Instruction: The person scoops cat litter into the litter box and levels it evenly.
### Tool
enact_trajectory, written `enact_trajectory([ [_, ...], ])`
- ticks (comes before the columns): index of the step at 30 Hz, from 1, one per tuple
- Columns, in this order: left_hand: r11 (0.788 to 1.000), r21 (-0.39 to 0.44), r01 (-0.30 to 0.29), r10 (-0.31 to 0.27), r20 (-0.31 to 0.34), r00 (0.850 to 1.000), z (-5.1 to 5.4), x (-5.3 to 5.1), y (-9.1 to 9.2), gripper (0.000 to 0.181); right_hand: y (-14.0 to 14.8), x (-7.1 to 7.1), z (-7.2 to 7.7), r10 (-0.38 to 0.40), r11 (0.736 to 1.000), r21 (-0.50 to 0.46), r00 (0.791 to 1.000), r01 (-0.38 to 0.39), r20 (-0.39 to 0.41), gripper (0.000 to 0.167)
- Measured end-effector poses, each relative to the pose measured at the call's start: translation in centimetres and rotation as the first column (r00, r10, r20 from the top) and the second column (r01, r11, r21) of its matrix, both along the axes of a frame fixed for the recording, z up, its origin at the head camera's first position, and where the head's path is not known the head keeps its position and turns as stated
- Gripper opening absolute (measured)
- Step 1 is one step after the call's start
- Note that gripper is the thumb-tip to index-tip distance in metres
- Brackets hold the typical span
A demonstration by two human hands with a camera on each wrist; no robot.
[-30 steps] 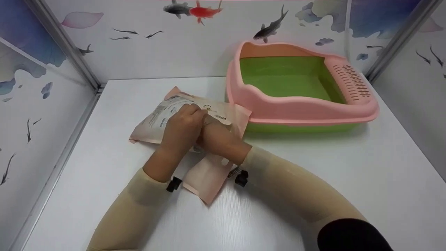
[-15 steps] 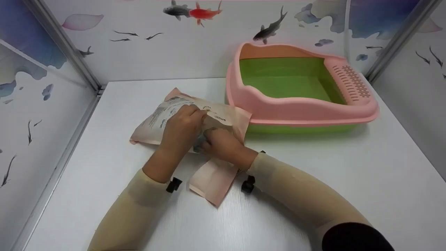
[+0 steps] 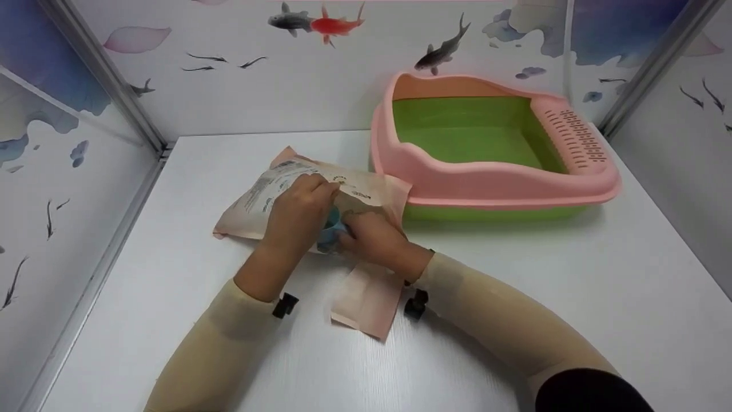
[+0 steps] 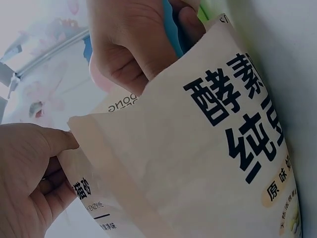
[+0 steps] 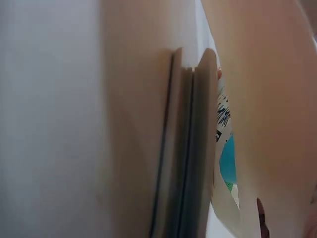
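Observation:
A pale pink cat litter bag [image 3: 243, 209] with dark print lies on the table, its opening toward me. My left hand [image 3: 300, 209] pinches the edge of the opening, as the left wrist view also shows. At the mouth of the bag my right hand [image 3: 377, 240] grips a light blue cup-shaped scoop [image 3: 329, 236]. Part of the scoop is hidden behind the left hand and the bag's edge, and its contents cannot be made out. Below the right wrist hangs the bag's flap [image 3: 369, 303]. The bag's paper [image 5: 133, 148] fills much of the right wrist view.
A litter box with a pink rim [image 3: 503, 186] and green base stands behind and right of the bag, close to the bag's corner. Patterned panels [image 3: 229, 97] wall the white table [image 3: 486, 274] at the back and both sides.
My right hand has drawn back toward the lower right from deep in the bag's opening, and the blue scoop has come into view. The flap has shifted right. The left hand stays put.

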State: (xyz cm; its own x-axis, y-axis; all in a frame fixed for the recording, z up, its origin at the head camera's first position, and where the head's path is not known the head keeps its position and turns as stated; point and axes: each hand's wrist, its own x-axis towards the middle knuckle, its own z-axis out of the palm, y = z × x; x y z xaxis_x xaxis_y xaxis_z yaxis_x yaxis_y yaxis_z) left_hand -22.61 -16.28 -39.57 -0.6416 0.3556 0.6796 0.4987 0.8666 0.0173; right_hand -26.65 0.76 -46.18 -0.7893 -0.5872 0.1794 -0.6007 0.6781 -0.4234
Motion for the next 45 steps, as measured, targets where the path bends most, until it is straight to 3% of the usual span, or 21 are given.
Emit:
enact_trajectory([
  [7,1.000,-0.009,-0.014,0.014,0.009,1.000,0.1,0.0,0.0,0.018,1.0,0.4,0.7,0.042,0.998,-0.050,0.997,-0.045,-0.058,0.028],
  [12,0.999,0.036,-0.004,0.002,0.049,0.999,0.4,0.2,-0.1,0.018,2.1,0.8,1.0,0.084,0.988,-0.122,0.989,-0.099,-0.123,0.021],
  [19,0.996,0.088,0.009,-0.017,0.093,0.996,0.7,0.5,-0.2,0.017,3.9,1.6,1.4,0.086,0.982,-0.171,0.996,-0.082,0.014,0.013],
  [33,0.994,0.111,-0.023,0.009,0.119,0.993,0.5,0.5,-0.2,0.018,7.2,3.7,2.5,0.013,0.993,-0.118,0.995,-0.002,0.096,0.018],
  [41,0.993,0.114,-0.019,0.007,0.102,0.995,0.3,0.3,-0.2,0.017,9.2,4.9,3.3,0.067,0.991,-0.116,0.997,-0.063,0.024,0.016],
  [45,0.995,0.101,-0.023,0.014,0.089,0.996,0.3,0.2,-0.1,0.017,10.3,5.4,3.8,0.078,0.984,-0.169,0.994,-0.064,0.080,0.011],
])
